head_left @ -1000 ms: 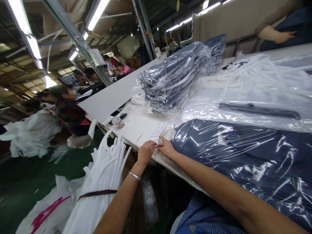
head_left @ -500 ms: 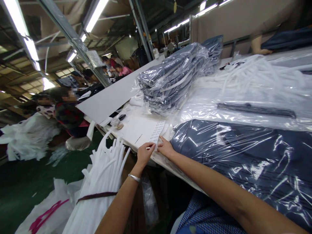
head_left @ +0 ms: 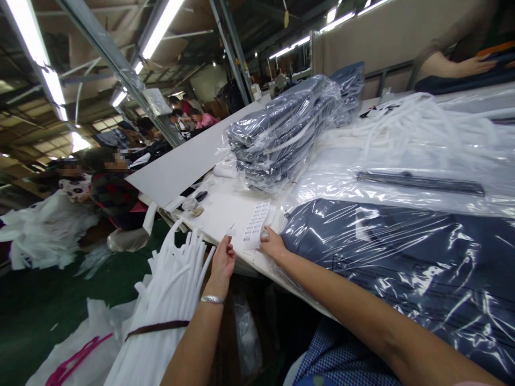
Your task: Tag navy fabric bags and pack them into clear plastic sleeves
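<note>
White table point(head_left: 217, 212) before me. Dark bagged clothes point(head_left: 402, 252) lay on its right; bundle of white strips point(head_left: 161, 300) leaned at left, just beside. Printed sheet point(head_left: 254, 222) lay near table's front edge. My right hand point(head_left: 274, 244) pinched its right edge; left hand point(head_left: 222, 262) hung apart, fingers curled, couldn't tell whether holding anything.

You can read no text here: the rectangular white paper sheet point(head_left: 254, 224) before you carries rows of small dark print, and the clear, glossy plastic bag point(head_left: 406, 241) on your right shows faint dark marks, all illegible.
</note>
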Tool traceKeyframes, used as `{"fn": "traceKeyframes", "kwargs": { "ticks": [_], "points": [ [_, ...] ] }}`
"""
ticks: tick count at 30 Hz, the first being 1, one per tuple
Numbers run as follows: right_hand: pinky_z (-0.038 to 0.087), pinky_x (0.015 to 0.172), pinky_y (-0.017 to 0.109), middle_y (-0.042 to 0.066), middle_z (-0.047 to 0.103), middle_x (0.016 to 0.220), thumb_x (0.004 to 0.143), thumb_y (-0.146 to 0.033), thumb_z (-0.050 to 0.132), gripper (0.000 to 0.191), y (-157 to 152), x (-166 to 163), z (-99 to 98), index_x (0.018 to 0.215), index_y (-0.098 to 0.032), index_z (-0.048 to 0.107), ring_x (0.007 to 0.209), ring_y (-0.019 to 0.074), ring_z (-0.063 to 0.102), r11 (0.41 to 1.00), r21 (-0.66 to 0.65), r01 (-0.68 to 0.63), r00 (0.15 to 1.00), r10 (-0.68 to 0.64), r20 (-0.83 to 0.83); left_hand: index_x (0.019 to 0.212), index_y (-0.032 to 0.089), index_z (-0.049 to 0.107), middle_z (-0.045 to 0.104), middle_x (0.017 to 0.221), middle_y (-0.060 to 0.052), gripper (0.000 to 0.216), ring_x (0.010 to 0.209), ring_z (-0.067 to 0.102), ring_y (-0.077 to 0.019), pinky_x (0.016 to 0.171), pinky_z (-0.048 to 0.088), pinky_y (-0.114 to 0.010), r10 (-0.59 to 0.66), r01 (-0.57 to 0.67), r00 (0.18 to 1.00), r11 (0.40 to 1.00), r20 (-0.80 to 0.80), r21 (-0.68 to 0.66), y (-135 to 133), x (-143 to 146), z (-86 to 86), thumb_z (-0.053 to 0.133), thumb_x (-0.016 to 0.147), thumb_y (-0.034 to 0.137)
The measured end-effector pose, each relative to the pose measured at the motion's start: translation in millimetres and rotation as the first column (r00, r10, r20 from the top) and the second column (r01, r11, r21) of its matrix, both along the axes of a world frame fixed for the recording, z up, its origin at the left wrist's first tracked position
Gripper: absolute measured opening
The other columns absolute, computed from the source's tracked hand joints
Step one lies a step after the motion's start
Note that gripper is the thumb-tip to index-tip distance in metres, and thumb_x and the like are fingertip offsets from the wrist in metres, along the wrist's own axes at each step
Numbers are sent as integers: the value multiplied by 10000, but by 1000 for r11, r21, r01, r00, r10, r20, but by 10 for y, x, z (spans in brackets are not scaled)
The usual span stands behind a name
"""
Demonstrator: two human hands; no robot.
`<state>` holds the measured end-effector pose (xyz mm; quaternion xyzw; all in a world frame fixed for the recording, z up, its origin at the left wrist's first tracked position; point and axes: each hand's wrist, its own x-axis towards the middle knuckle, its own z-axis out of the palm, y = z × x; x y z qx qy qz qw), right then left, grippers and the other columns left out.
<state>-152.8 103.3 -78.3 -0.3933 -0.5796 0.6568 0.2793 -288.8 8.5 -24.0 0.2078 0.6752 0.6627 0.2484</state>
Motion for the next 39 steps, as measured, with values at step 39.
{"fn": "traceKeyframes", "kwargs": {
  "ticks": [39],
  "points": [
    [498,629,273,13,677,719,765,-330,666,162,-289,3709,1298,831,-182,667,666,156,634,852,308,423,894,-448,10,1165,189,682,745,872,-52,402,776,694,-173,698,574,-293,-868,921,286,366,-406,-136,984,3037,866,721,801,355]
  ]
}}
